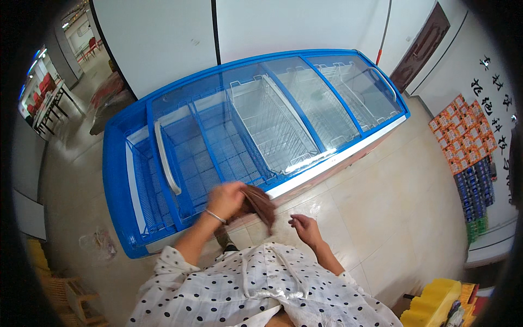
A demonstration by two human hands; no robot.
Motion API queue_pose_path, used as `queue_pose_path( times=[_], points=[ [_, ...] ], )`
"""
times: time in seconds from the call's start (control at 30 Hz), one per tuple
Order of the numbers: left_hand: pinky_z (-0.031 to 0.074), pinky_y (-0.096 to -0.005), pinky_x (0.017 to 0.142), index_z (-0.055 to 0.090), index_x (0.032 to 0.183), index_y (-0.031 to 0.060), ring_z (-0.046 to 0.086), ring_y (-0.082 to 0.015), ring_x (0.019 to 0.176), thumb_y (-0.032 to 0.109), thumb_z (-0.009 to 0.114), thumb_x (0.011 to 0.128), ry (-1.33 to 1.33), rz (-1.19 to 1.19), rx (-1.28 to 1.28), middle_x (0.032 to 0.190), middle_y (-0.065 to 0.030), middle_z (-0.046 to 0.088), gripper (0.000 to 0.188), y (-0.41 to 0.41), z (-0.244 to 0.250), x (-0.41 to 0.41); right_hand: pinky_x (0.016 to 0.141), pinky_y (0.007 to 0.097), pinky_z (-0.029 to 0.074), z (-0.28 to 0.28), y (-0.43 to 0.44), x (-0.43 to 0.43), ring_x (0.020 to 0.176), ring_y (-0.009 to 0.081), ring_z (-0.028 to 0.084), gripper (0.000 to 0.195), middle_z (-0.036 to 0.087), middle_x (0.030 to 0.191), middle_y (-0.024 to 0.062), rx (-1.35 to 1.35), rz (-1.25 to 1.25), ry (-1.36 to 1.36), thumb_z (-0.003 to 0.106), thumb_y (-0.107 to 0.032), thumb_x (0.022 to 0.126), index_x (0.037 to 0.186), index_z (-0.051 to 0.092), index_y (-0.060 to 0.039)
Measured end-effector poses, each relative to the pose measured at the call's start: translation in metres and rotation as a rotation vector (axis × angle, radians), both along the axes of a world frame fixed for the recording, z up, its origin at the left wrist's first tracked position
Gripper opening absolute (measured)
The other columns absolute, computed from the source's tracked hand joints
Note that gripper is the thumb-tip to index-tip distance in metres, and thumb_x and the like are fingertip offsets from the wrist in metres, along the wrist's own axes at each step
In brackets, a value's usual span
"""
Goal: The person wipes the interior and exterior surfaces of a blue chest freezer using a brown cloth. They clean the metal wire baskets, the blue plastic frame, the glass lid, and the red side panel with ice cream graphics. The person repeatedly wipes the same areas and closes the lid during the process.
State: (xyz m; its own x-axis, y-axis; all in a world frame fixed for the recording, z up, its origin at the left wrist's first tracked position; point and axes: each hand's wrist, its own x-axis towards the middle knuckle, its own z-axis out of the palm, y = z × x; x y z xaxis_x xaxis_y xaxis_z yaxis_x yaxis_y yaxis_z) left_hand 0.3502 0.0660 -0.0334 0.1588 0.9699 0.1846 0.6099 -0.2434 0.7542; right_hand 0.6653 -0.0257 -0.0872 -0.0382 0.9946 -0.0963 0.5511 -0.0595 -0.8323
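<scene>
A brown cloth [260, 204] hangs from my left hand [226, 199], which grips its upper edge and is blurred. Both are at the near edge of a long blue chest freezer [118, 204] with sliding glass lids. Right of the cloth, my right hand [304, 229] is held over the floor with its fingers loosely curled, touching nothing. Through the glass, white wire baskets [271, 126] show in the middle and right of the freezer, and blue mesh baskets [153, 184] at its left. A white lid handle [165, 159] lies left of my left hand.
Stacked orange cartons [463, 133] and packs of blue bottles [476, 192] stand by the right wall. A yellow object [431, 304] is at the lower right, wooden stools [79, 300] at the lower left. Clear plastic [98, 244] lies on the floor left of the freezer.
</scene>
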Motion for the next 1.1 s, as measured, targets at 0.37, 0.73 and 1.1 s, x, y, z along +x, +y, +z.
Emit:
queue_pose_path(
  times=[0.37,0.73,1.1],
  points=[
    [0.051,-0.0510,0.082,0.048,0.122,0.0203,0.060,-0.0430,0.096,0.019,0.076,0.081,0.148,0.792,-0.216,0.108,-0.0211,0.057,0.050,0.083,-0.008,-0.169,0.077,0.0311,0.058,0.009,-0.002,-0.045,0.083,0.0184,0.071,0.023,0.075,0.095,0.0142,-0.003,-0.023,0.004,0.052,-0.005,0.099,0.116,0.066,0.0043],
    [0.051,-0.0505,0.078,0.046,0.120,0.0221,0.062,-0.0410,0.099,-0.002,0.067,0.077,0.194,0.737,-0.084,0.110,-0.0159,0.060,0.053,0.063,-0.041,-0.236,0.077,0.0407,0.056,0.046,0.102,-0.126,0.089,0.0349,0.069,0.024,0.072,0.097,0.0147,0.393,0.229,-0.190,0.062,0.000,0.087,0.111,0.067,-0.0037],
    [0.052,-0.0477,0.079,0.055,0.117,0.0191,0.057,-0.0378,0.105,0.003,0.077,0.074,0.692,0.993,-0.235,0.118,-0.0172,0.052,0.051,-0.008,-0.022,-0.336,0.097,0.0432,0.047,0.026,0.120,-0.090,0.113,0.0377,0.057,0.037,0.060,0.123,0.0199,0.551,0.097,-0.336,0.057,0.007,0.083,0.118,0.065,-0.0031]
  ],
)
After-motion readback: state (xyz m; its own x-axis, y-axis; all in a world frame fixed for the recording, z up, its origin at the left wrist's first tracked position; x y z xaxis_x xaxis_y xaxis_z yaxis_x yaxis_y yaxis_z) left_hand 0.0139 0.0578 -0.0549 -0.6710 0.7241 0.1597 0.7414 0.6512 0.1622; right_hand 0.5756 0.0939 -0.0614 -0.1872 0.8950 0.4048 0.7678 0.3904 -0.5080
